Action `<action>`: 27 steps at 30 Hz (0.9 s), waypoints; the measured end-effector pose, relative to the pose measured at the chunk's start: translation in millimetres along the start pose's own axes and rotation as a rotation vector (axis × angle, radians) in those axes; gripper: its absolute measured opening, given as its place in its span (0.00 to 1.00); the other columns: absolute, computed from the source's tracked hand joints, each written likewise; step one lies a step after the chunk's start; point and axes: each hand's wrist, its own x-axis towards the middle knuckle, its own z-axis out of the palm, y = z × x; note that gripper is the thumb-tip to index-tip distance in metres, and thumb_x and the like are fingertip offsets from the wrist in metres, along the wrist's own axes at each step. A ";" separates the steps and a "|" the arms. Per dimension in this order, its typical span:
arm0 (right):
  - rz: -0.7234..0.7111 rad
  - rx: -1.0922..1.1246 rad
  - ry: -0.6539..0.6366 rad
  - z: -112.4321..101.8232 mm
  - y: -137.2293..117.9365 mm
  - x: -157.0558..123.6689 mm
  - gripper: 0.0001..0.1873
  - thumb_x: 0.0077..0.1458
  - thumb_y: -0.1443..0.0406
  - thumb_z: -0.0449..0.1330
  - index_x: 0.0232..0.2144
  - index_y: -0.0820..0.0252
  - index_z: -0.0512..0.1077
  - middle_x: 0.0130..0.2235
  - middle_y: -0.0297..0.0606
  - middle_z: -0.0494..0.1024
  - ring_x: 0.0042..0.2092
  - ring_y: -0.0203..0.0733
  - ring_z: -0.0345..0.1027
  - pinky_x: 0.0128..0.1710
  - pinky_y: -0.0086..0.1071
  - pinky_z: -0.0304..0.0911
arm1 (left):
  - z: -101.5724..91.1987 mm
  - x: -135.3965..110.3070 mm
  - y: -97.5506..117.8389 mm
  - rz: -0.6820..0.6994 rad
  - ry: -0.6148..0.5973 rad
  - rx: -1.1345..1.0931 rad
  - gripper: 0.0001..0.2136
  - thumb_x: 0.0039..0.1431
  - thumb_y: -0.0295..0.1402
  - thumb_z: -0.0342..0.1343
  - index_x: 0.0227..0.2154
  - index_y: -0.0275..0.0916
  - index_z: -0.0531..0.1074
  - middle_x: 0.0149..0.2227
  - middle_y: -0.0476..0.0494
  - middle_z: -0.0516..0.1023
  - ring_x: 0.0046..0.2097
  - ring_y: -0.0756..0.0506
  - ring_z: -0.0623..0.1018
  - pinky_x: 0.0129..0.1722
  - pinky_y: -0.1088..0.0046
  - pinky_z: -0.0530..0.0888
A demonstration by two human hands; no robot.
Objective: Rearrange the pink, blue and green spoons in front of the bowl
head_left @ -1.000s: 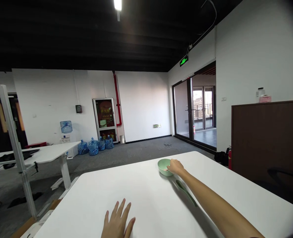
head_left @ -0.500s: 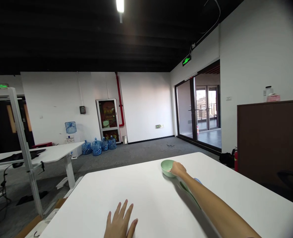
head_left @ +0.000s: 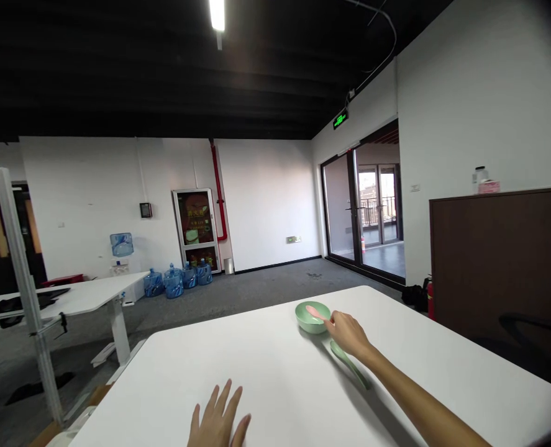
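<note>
My right hand (head_left: 348, 333) is closed on the handle of a pink spoon (head_left: 316, 313), whose bowl end lies over a light green bowl (head_left: 309, 327). The bowl stands upright near the far edge of the white table (head_left: 238, 347). Just below my right hand, a green spoon (head_left: 350, 365) rests on the tabletop beside the bowl. At the near edge, my left hand (head_left: 217, 419) lies flat with its fingers spread, touching only the table.
A dark brown cabinet (head_left: 494, 248) stands to the right. Another white table (head_left: 98, 288) with a metal post (head_left: 18, 261) is on the left. Several blue water bottles (head_left: 173, 282) sit on the floor by the back wall.
My right hand has drawn back slightly to the right of the bowl, and the pink spoon now shows clearly. The whole view has shifted a little. My left hand stays flat.
</note>
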 end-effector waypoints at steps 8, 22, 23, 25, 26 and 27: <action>-0.012 0.000 -0.084 21.3 26.7 -67.9 0.16 0.67 0.61 0.49 0.32 0.59 0.73 0.33 0.44 0.80 0.34 0.46 0.73 0.30 0.34 0.48 | -19.4 -6.9 13.0 -0.006 0.019 0.042 0.24 0.68 0.41 0.43 0.64 0.52 0.65 0.70 0.44 0.66 0.71 0.34 0.64 0.66 0.41 0.67; 0.034 -0.069 -0.129 52.7 21.2 -76.0 0.18 0.62 0.71 0.46 0.32 0.59 0.76 0.35 0.46 0.81 0.34 0.46 0.74 0.30 0.34 0.49 | -6.6 -3.2 2.4 0.025 0.022 0.044 0.25 0.69 0.44 0.40 0.66 0.52 0.63 0.71 0.45 0.64 0.71 0.34 0.62 0.66 0.41 0.66; 0.039 -0.068 -0.131 54.0 21.4 -75.4 0.18 0.63 0.71 0.47 0.32 0.60 0.76 0.35 0.46 0.81 0.33 0.45 0.73 0.30 0.34 0.48 | -5.9 -3.2 1.9 0.027 0.026 0.047 0.24 0.69 0.44 0.40 0.66 0.53 0.63 0.71 0.46 0.64 0.71 0.35 0.63 0.66 0.41 0.66; 0.056 -0.067 -0.139 55.5 21.1 -74.8 0.18 0.63 0.71 0.46 0.32 0.61 0.76 0.34 0.46 0.80 0.33 0.45 0.73 0.29 0.34 0.47 | -4.5 -3.1 1.0 0.032 0.037 0.045 0.24 0.69 0.44 0.41 0.65 0.53 0.64 0.70 0.45 0.65 0.71 0.35 0.63 0.65 0.41 0.67; 0.061 -0.071 -0.143 55.9 20.6 -74.8 0.18 0.63 0.71 0.46 0.32 0.62 0.75 0.34 0.46 0.80 0.33 0.45 0.73 0.29 0.34 0.46 | -3.9 -2.9 0.6 0.032 0.042 0.043 0.24 0.69 0.43 0.41 0.65 0.53 0.64 0.70 0.45 0.65 0.71 0.34 0.63 0.65 0.40 0.67; 0.060 -0.076 -0.144 56.1 20.1 -74.8 0.18 0.63 0.71 0.46 0.32 0.62 0.76 0.34 0.47 0.80 0.34 0.46 0.73 0.29 0.34 0.46 | -3.4 -2.8 0.2 0.033 0.044 0.042 0.24 0.69 0.43 0.42 0.65 0.53 0.64 0.70 0.45 0.65 0.71 0.34 0.63 0.65 0.40 0.67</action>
